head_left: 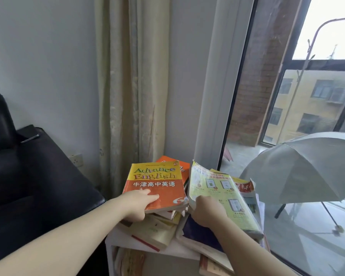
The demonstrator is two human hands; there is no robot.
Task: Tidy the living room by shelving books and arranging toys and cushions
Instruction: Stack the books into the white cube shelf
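Observation:
Two untidy piles of books lie on top of a low white shelf in the corner by the window. My left hand grips the near edge of the orange and yellow "Advance with English" book, thumb on the cover, atop the left pile. My right hand holds the near left edge of the pale yellow-green book, which tops the right pile and is tilted up at its left side. A second orange book lies behind the first. More books show beneath both hands.
A black sofa with a phone on its armrest stands at the left. A beige curtain hangs behind the shelf. Right of it is a large window with an open grey umbrella on the floor outside.

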